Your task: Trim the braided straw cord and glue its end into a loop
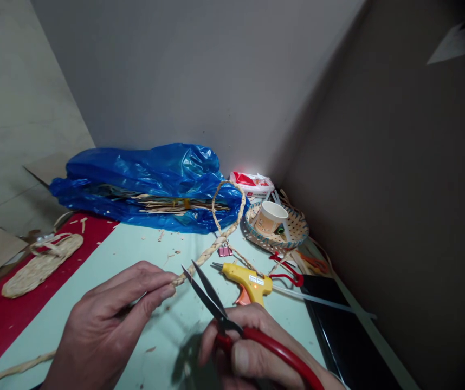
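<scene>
The left grip (112,314) pinches the straw braid (207,253), whose long axis runs forward and rightward from it; the right grip (252,358), clasped round scissors (229,325), lies farther from the braid.

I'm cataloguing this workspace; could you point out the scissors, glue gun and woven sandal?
Red-handled scissors (229,324): head view, at the dark pivot.
Yellow glue gun (244,276): head view, on the barrel.
Woven sandal (40,268): head view, on the sole.
</scene>
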Demonstrator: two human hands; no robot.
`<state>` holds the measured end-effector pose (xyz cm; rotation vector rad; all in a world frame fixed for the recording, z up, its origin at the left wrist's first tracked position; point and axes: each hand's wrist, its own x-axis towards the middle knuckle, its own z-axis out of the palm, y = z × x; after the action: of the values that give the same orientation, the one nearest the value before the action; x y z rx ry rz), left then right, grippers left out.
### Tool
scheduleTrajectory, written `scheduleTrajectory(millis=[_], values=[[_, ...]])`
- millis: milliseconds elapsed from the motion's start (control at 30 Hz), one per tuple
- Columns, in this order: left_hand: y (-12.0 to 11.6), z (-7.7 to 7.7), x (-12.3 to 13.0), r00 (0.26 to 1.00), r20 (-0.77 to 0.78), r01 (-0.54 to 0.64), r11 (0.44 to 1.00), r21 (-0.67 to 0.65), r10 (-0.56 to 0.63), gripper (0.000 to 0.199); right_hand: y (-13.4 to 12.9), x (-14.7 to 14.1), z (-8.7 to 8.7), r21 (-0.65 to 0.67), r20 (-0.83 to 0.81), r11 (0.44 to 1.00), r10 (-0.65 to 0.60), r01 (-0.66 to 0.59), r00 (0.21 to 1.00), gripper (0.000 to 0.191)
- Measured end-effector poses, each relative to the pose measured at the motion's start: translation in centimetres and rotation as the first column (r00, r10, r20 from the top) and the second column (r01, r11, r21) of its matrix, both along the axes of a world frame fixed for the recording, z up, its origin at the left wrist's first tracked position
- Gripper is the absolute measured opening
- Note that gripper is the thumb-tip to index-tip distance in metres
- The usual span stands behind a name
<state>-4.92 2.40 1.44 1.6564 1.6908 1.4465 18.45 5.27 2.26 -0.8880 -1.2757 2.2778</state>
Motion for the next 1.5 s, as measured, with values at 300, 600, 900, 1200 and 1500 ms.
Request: scheduleTrajectory(millis=[300, 600, 900, 1200, 1500], values=[[0.3, 0.9, 0.4, 0.999, 0.020, 0.035, 0.999, -0.003, -0.035, 0.011, 0.1, -0.4, 0.1, -0.022, 0.017, 1.000, -0.021, 0.021, 1.000, 0.052], [0.7, 1.7, 0.6, 0.999, -0.019, 0.033, 0.999, 0.030, -0.032, 0.014, 0.3, -0.4, -0.5, 0.074, 0.130, 0.997, -0.014, 0.004, 0.991, 0.056], [0.9, 1.2, 0.6, 1.000, -0.014, 0.001, 0.999, 0.045, -0.001, 0.013, 0.8, -0.6, -0.7, 0.134, 0.035, 0.990, -0.056, 0.051, 0.998, 0.049], [0.4, 1.3, 0.8, 0.997, -0.027, -0.062, 0.991, 0.118, 0.066, 0.010, 1.5, -1.1, -1.8, 0.227, -0.054, 0.966, -0.111, 0.121, 0.992, 0.039], [1.6, 3.0, 0.5, 0.998, 0.044, -0.047, 0.993, 0.108, 0.042, 0.004, 2.5, -3.1, 0.0, 0.562, -0.029, 0.755, -0.391, 0.338, 0.920, 0.034]])
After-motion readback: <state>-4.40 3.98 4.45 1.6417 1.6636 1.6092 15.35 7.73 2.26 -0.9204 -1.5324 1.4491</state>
